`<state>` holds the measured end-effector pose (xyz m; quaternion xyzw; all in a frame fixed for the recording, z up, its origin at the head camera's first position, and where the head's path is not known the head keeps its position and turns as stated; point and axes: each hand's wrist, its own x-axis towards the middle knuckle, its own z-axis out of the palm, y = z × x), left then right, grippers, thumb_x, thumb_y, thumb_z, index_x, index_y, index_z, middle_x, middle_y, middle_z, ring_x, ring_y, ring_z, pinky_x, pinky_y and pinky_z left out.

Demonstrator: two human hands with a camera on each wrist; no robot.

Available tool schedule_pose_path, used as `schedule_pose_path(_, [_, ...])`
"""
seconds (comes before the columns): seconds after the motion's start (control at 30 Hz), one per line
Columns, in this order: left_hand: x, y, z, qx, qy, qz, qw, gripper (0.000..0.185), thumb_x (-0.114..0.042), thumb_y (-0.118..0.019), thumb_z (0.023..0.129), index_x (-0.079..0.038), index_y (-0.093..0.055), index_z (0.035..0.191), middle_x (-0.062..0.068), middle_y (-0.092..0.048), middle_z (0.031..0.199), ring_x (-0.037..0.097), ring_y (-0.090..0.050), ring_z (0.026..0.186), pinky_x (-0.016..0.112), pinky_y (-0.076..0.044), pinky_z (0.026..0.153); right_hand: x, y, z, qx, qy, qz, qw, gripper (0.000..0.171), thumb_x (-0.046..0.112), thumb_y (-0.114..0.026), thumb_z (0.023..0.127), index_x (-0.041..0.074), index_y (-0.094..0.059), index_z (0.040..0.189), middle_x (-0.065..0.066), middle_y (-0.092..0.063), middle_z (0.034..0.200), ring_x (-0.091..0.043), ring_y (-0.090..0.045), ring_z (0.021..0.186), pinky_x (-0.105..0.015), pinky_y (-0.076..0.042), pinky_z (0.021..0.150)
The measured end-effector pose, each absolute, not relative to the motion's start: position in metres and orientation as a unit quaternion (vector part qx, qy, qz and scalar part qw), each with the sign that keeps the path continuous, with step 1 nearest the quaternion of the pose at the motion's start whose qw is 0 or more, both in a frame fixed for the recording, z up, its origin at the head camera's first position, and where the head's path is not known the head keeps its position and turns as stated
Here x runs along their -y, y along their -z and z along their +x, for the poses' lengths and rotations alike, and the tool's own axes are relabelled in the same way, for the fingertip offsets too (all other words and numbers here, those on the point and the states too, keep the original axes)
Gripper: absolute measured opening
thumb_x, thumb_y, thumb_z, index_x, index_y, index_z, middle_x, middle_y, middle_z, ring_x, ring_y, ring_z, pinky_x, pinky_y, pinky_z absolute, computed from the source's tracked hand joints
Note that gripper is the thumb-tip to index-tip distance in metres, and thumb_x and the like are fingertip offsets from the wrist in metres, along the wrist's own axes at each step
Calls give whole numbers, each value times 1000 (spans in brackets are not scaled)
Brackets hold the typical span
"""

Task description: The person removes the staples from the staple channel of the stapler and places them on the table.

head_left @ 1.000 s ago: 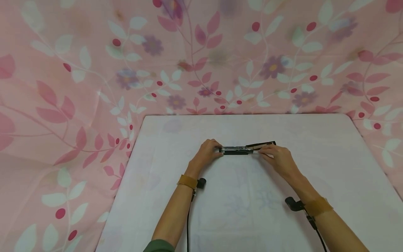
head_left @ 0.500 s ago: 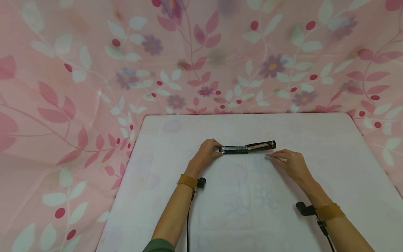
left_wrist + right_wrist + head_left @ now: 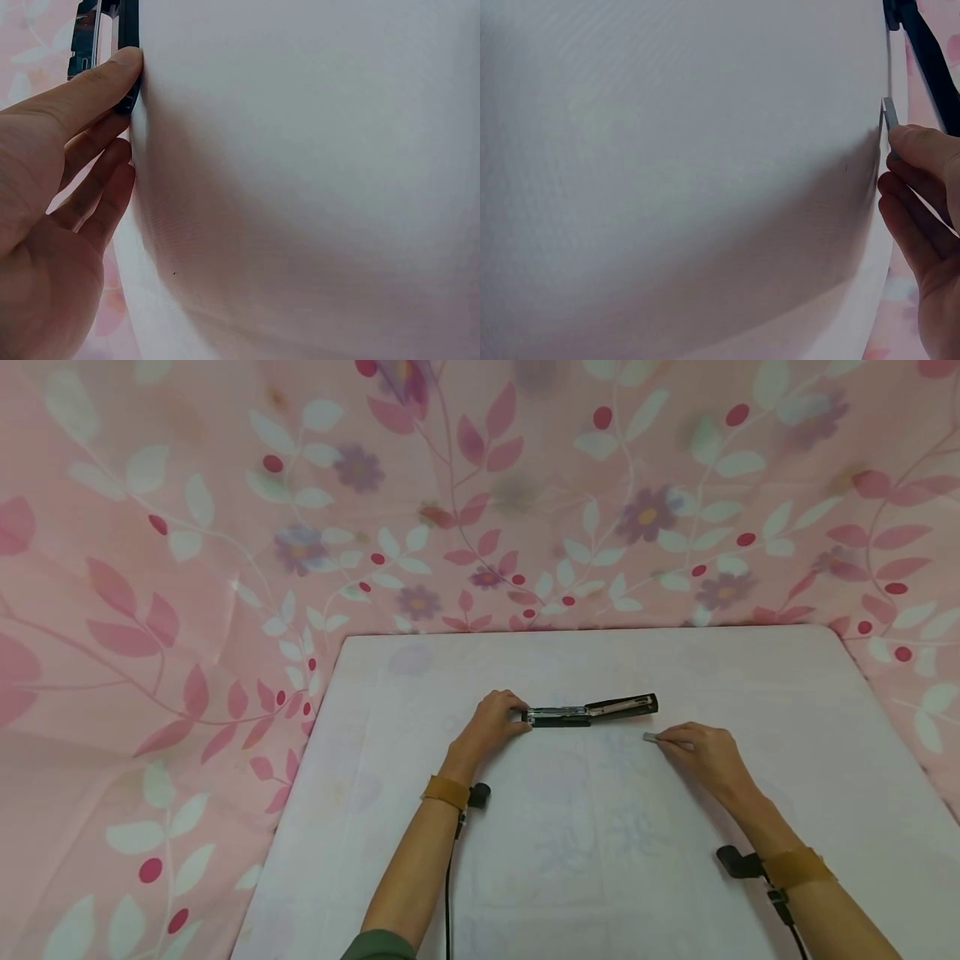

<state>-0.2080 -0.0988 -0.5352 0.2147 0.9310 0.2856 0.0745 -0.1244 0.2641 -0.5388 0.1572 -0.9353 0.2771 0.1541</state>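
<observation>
A black stapler (image 3: 558,722) lies opened out on the white table, its metal staple channel facing up and its top arm (image 3: 622,705) swung over to the right. My left hand (image 3: 491,725) pinches the stapler's left end between thumb and fingers; the left wrist view shows the thumb on the black base (image 3: 129,30). To the right and nearer me, my right hand (image 3: 708,758) pinches a short grey strip of staples (image 3: 650,737) between thumb and forefinger. In the right wrist view the staple strip (image 3: 889,112) pokes out past the thumb, close to the tabletop, apart from the stapler.
The white-covered table (image 3: 555,860) stretches around both hands. Behind it and at its sides hangs pink flowered cloth (image 3: 480,527). Wrist cameras on bands sit on both forearms, with black cables (image 3: 448,893) trailing toward me.
My right hand has drawn back from the stapler, moving right and toward me with the staple strip, which now shows clear of it. My left hand and the stapler have stayed put.
</observation>
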Motion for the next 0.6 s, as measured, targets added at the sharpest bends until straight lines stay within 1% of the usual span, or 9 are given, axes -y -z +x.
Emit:
schedule_pose_path(0.1, [99,536,-208,-930,-289,214,78,34,-22,-77,85,-11,-72,117,2,-69,113,17,-55,108,34,-47,97,-264,540,-124,940,-272,153,139,16,-2,-79,75,5,-79,88,-13,-75,88,-33,-72,81,-49,-57,70])
schedule_pose_path(0.33, [98,533,-208,-930,-289,214,83,34,-21,-78,85,-11,-72,117,2,-69,113,18,-55,108,33,-47,96,-263,540,-125,950,-244,157,116,16,0,-78,77,5,-78,91,-13,-75,89,-33,-71,83,-51,-56,73])
schedule_pose_path(0.47, [97,532,-208,-932,-283,211,82,33,-21,-78,85,-11,-73,116,2,-69,113,18,-56,109,34,-46,97,-263,540,-125,952,-236,160,115,16,1,-78,77,5,-78,92,-13,-75,89,-34,-70,84,-52,-55,74])
schedule_pose_path(0.6, [97,532,-207,-935,-276,208,82,34,-23,-78,85,-12,-72,116,1,-69,114,18,-56,109,34,-46,97,-263,540,-125,951,-231,166,122,15,1,-79,76,5,-78,91,-13,-75,88,-33,-71,82,-51,-56,73])
